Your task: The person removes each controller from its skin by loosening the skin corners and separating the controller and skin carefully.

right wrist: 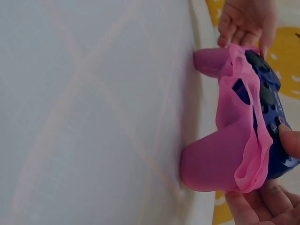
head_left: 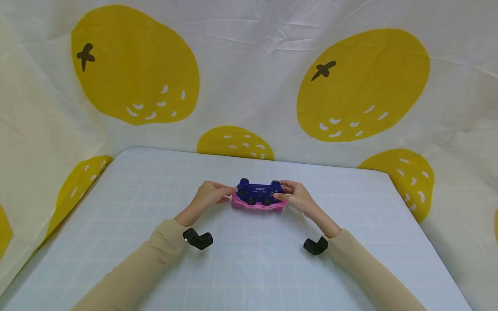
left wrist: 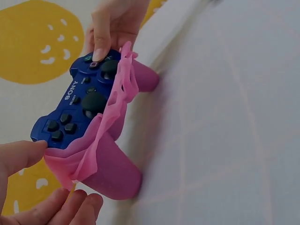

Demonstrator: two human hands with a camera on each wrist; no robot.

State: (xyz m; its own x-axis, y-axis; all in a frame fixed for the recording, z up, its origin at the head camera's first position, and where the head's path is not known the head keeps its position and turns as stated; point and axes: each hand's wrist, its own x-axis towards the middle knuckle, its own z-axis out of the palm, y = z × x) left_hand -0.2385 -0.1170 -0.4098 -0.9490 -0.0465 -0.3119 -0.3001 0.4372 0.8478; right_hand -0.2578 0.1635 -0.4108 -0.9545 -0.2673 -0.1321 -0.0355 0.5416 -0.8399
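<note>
A dark blue Sony game controller [head_left: 260, 193] sits partly inside a pink silicone cover [head_left: 258, 206]. The cover wraps both grips, while the controller's face, sticks and buttons stay exposed. At the left end, my left hand [head_left: 213, 193] pinches the cover's edge, thumb on its upper rim [left wrist: 58, 152] and curled fingers below. My right hand [head_left: 296, 196] holds the controller's right end, with the thumb [right wrist: 291, 140] pressed on the face buttons and the other fingers behind and beneath. In the right wrist view, the cover's rim bunches loosely along the controller's side.
The controller is held over a pale table [head_left: 249, 268] with a faint grid pattern. Behind it hangs a white cloth [head_left: 249, 86] printed with large yellow fruit. Black wrist cameras [head_left: 199, 239] sit at both beige sleeves [head_left: 136, 268].
</note>
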